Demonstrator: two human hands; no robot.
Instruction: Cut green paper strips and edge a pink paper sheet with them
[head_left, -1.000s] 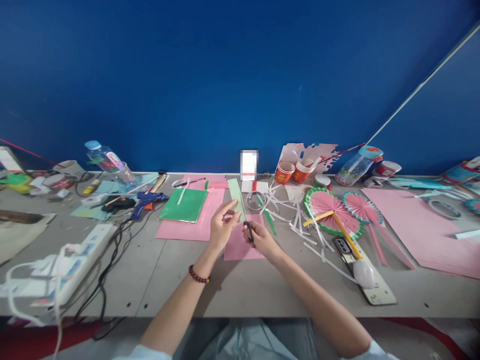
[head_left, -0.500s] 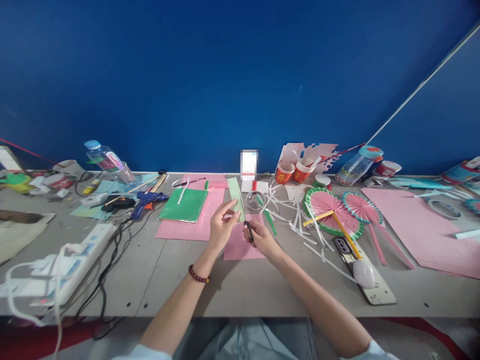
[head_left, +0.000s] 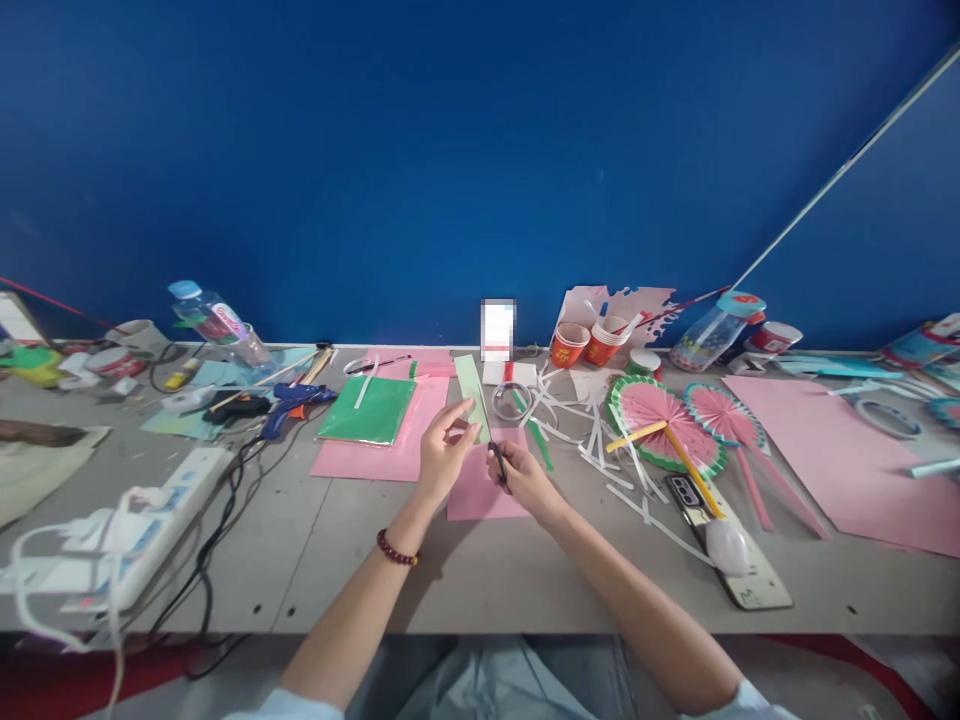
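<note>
Between thumb and fingers, my left hand (head_left: pixel 448 445) holds a pale green paper strip (head_left: pixel 468 378), which points away from me over the table. My right hand (head_left: pixel 523 473) has its fingers in the dark handles of a pair of scissors (head_left: pixel 499 463). The blades lie along the strip's right edge; whether they are parted I cannot make out. Beneath my hands is a pink paper sheet (head_left: pixel 480 498). A pack of green paper (head_left: pixel 371 410) rests on more pink paper to the left.
White paper strips (head_left: pixel 592 440) lie scattered right of my hands, near watermelon-patterned paper fans (head_left: pixel 660 415) and a phone (head_left: pixel 686 495). Red paper cups (head_left: pixel 571 345) stand behind. On the left are a blue glue gun (head_left: pixel 289 405), a power strip (head_left: pixel 176 520) and black cables (head_left: pixel 214 545).
</note>
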